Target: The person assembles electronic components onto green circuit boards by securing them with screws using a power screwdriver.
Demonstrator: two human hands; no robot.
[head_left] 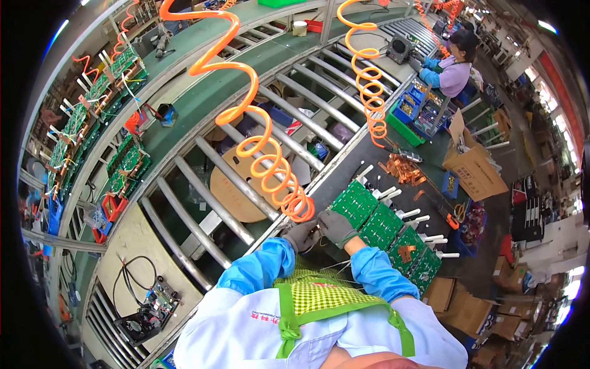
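green apron (313,298) below, both gloved hands, left hand (301,235) and right hand (336,226), pinched together on thin wires beside green circuit boards (381,227).

Both gloved hands meet close in front of the chest.

The left hand (300,235) and the right hand (337,226) each wear a grey work glove and sit side by side, nearly touching, with their fingers (315,232) curled inward toward each other as if pinching. Whether either hand grips anything is too small to tell. Both forearms come up from the lower edge in light blue sleeve covers, the left slanting up and right, the right slanting up and left, elbows bent and tucked near the body.
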